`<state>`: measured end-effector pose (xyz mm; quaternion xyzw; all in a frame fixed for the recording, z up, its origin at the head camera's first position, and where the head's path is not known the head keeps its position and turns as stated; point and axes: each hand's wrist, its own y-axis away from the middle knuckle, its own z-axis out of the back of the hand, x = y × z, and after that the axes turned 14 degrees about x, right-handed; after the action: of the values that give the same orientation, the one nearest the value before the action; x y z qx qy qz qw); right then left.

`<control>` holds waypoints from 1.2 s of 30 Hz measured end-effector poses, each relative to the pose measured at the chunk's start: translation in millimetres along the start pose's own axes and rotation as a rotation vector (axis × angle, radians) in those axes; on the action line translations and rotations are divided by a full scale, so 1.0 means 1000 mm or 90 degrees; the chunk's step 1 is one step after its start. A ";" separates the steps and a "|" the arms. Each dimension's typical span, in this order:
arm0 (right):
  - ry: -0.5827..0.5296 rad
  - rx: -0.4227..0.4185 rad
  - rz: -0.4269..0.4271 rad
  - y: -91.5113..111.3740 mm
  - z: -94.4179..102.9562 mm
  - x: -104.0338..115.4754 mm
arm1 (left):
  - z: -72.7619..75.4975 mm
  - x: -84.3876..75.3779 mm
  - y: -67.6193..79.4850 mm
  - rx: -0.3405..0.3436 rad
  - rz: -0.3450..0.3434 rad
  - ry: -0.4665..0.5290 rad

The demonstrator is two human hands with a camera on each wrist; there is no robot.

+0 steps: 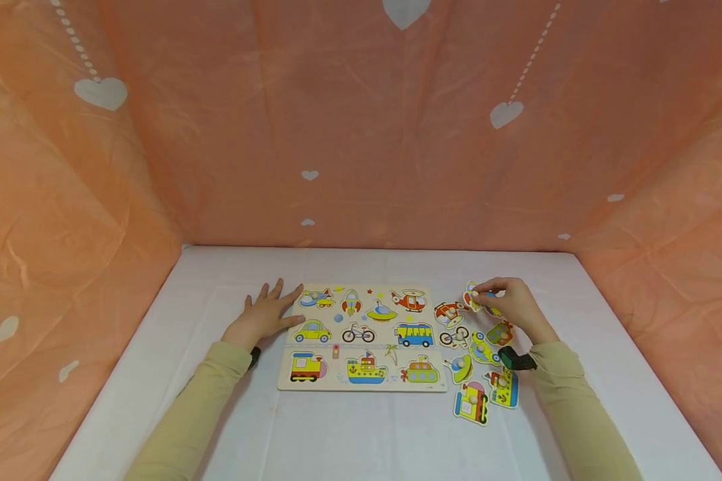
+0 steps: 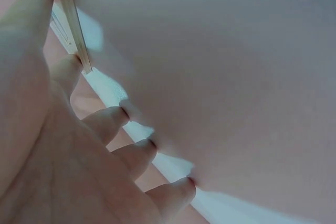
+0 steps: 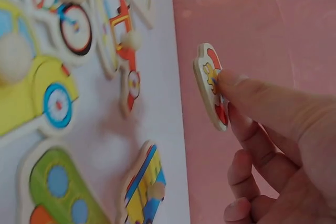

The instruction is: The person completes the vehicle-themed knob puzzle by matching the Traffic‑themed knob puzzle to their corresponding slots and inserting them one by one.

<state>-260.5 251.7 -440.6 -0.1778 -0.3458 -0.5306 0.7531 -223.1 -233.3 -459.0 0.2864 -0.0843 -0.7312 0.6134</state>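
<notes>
My right hand [image 1: 516, 308] pinches a rocket puzzle piece [image 3: 210, 85] between thumb and finger. The piece is off the table, tilted, its red and yellow end showing in the right wrist view. With its fingers spread, my left hand [image 1: 263, 316] rests at the left edge of the wooden puzzle board [image 1: 361, 388]; thumb and index finger touch the board in the left wrist view. Pictures of vehicles cover the board. Close to my right hand lie the knobbed bus piece [image 3: 140, 195], helicopter piece [image 1: 447, 314] and submarine piece [image 1: 501, 333].
Right of the board lie a bicycle piece [image 1: 454, 338], a car piece [image 1: 483, 349], a flying saucer piece [image 1: 460, 368], a train piece [image 1: 470, 405] and a boat piece [image 1: 505, 389]. Orange cloth [image 1: 361, 200] with white hearts stands around the white table [image 1: 361, 441].
</notes>
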 end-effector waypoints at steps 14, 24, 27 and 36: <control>-0.025 0.006 0.033 -0.012 -0.006 0.014 | -0.001 -0.001 0.002 -0.001 -0.001 0.005; -0.041 0.020 0.036 -0.022 -0.014 0.023 | -0.001 -0.001 0.001 0.010 0.008 0.012; -0.044 0.016 0.043 -0.026 -0.016 0.026 | -0.002 -0.001 0.001 0.007 0.005 0.011; -0.041 0.023 0.054 -0.036 -0.026 0.037 | 0.000 -0.002 0.002 0.002 0.004 0.006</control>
<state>-278.2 197.2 -436.0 -0.1956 -0.3719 -0.4861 0.7663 -221.2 -232.0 -457.6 0.2904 -0.0834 -0.7277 0.6157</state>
